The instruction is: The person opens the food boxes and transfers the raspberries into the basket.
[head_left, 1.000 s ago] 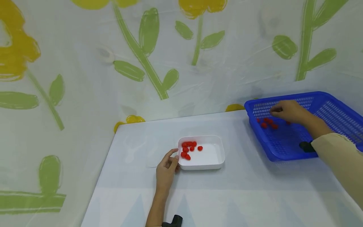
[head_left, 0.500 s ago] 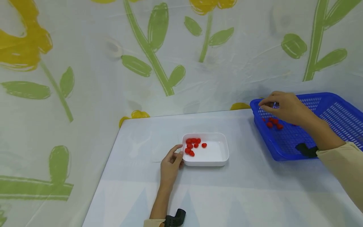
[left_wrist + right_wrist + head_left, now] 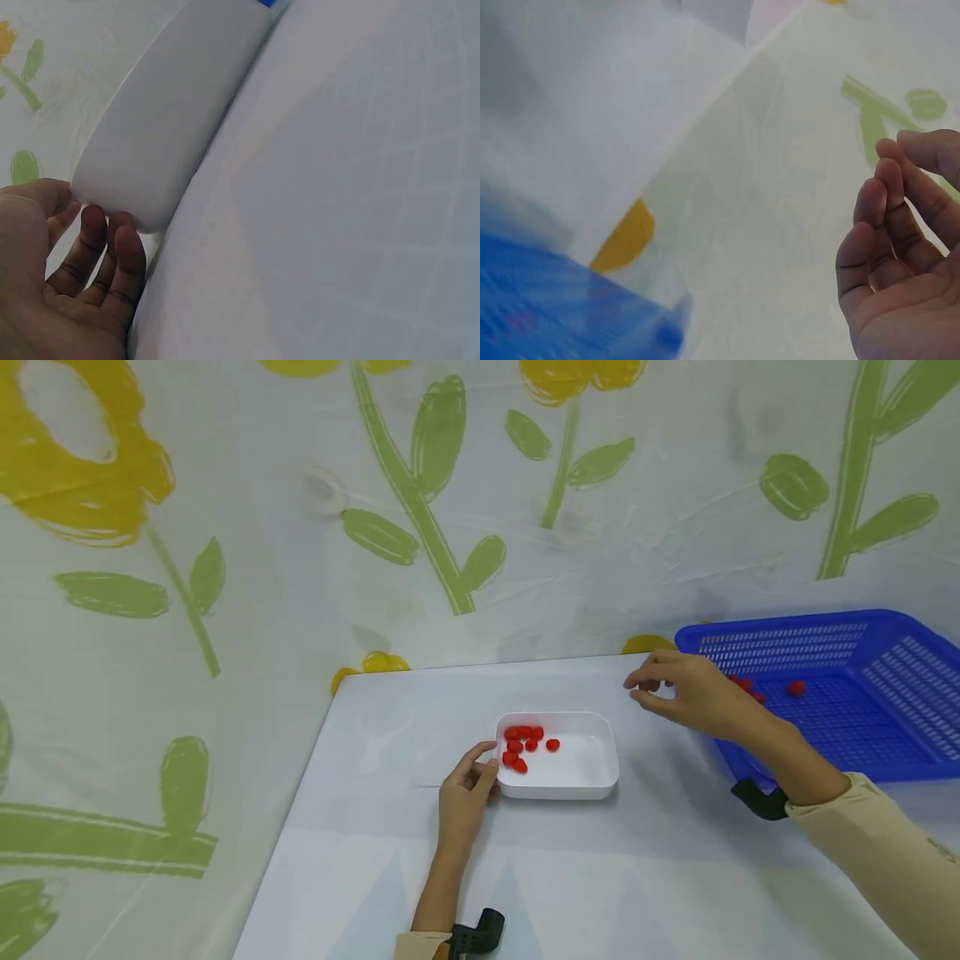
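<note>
In the head view a shallow white dish point(image 3: 581, 767) stands on the table, with several small red berry-like pieces point(image 3: 514, 747) grouped at its left end. My left hand point(image 3: 467, 789) holds that left end; in the left wrist view its curled fingers point(image 3: 128, 247) are against the wall of the dish point(image 3: 161, 124). Just off the left side of a blue basket point(image 3: 810, 631), my right hand point(image 3: 693, 696) is in the air. Its thumb and fingers are bent loosely towards each other, and nothing shows between them in the right wrist view. Some red pieces in the basket are partly hidden by that hand.
The basket, with perforated walls, stands at the table's right side and holds a lone red piece point(image 3: 797, 688) besides the others. White table surface point(image 3: 645, 852) lies between dish and basket. A flower-printed sheet point(image 3: 285, 568) rises behind and to the left.
My right hand has lifted out of the blue basket and moved left past its edge. The left hand stays at the dish. The whole head view has shifted slightly.
</note>
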`<action>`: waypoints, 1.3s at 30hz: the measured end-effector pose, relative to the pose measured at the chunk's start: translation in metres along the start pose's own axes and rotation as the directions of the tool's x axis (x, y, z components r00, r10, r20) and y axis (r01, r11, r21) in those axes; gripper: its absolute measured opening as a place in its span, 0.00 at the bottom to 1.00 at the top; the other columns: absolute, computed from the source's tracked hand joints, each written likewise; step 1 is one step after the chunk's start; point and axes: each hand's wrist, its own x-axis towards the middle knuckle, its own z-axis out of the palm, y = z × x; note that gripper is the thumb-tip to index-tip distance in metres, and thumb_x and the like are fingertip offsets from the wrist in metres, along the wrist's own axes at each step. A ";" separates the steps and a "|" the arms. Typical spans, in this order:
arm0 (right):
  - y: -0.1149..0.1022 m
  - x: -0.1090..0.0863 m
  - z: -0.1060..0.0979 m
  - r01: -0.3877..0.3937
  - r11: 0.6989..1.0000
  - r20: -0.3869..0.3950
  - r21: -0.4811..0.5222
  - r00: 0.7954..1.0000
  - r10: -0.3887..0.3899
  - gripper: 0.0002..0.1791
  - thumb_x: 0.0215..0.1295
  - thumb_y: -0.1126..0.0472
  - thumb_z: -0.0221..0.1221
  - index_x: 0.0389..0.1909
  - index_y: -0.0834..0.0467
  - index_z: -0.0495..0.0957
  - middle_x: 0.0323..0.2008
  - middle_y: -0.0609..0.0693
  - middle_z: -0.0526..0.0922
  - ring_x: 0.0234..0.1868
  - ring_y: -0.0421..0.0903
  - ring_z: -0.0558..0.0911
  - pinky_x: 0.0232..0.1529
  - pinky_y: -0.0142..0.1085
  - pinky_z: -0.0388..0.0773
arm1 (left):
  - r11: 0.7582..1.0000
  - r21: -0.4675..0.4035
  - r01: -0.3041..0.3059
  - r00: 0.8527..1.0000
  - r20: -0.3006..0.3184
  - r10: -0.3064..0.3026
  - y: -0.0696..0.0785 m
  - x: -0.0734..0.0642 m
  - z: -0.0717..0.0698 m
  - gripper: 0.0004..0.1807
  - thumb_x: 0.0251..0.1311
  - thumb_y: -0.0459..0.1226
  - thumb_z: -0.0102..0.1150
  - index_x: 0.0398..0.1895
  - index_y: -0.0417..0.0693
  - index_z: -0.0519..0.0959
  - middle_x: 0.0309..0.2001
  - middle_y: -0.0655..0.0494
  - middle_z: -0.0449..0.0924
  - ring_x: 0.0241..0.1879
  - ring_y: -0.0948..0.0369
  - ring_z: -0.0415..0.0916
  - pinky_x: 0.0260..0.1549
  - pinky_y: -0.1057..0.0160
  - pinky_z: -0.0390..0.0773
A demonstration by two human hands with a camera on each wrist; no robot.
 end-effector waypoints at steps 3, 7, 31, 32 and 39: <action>-0.004 0.000 0.014 -0.004 1.000 0.032 0.011 0.999 0.004 0.08 0.55 0.63 0.64 0.37 0.50 0.83 0.31 0.40 0.76 0.33 0.39 0.74 0.30 0.31 0.75 | 1.000 -0.014 0.001 1.000 0.002 -0.001 -0.011 0.005 0.001 0.15 0.61 0.42 0.56 0.52 0.56 0.77 0.29 0.48 0.74 0.30 0.46 0.75 0.32 0.54 0.80; -0.011 0.001 0.031 -0.014 0.999 0.074 0.033 0.997 0.011 0.09 0.55 0.62 0.64 0.38 0.50 0.82 0.31 0.40 0.75 0.34 0.41 0.75 0.30 0.31 0.76 | 1.000 -0.017 -0.004 1.000 -0.008 0.004 -0.028 0.011 0.002 0.15 0.59 0.47 0.57 0.50 0.63 0.77 0.29 0.51 0.75 0.28 0.51 0.75 0.30 0.58 0.80; -0.028 0.008 0.081 -0.115 0.983 0.184 0.140 0.979 0.089 0.11 0.57 0.60 0.63 0.42 0.53 0.82 0.35 0.43 0.76 0.39 0.46 0.78 0.37 0.37 0.79 | 0.998 0.024 -0.054 0.998 -0.030 0.055 -0.033 0.010 0.002 0.14 0.60 0.49 0.56 0.49 0.68 0.77 0.26 0.56 0.74 0.24 0.59 0.73 0.26 0.63 0.79; -0.028 0.008 0.082 -0.114 0.983 0.187 0.143 0.979 0.087 0.11 0.57 0.60 0.63 0.42 0.53 0.82 0.36 0.43 0.76 0.39 0.47 0.78 0.37 0.38 0.79 | 0.998 0.026 -0.057 0.998 -0.029 0.058 -0.033 0.010 0.002 0.14 0.60 0.49 0.56 0.49 0.68 0.77 0.26 0.57 0.74 0.24 0.58 0.73 0.26 0.63 0.79; -0.029 0.012 0.091 -0.111 0.981 0.206 0.162 0.976 0.077 0.13 0.56 0.61 0.63 0.44 0.56 0.82 0.36 0.45 0.76 0.39 0.48 0.77 0.39 0.40 0.79 | 0.998 0.026 -0.059 0.998 -0.032 0.060 -0.032 0.010 0.003 0.14 0.60 0.49 0.55 0.49 0.68 0.77 0.26 0.57 0.74 0.24 0.58 0.73 0.26 0.64 0.79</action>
